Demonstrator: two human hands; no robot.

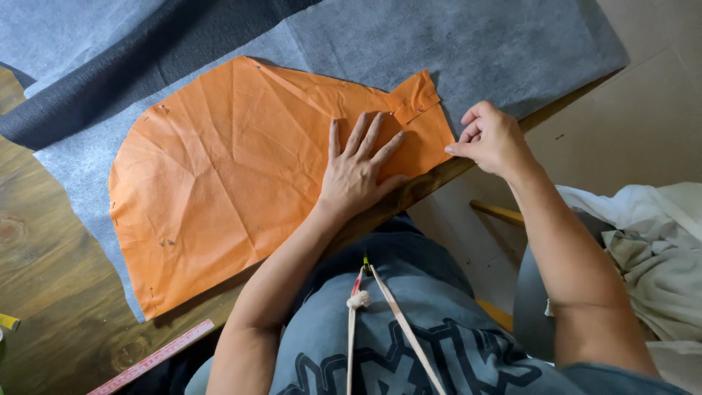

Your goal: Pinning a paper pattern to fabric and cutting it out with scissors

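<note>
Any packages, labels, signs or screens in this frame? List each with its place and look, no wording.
No packages, signs or screens show.
Pink flat ruler: printed markings, lying aslant at the wooden table's bottom edge, below the orange fabric piece.
Grey shirt print: dark blocky shapes, bottom centre, on the person's chest.
Yellow object: cut off at the left edge; cannot tell what it is.

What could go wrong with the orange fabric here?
The orange fabric piece reaches the table edge where the right hand pinches its corner, so it might shift there. Only the left hand presses it flat; wrinkles elsewhere could skew it against the grey felt beneath.
</note>
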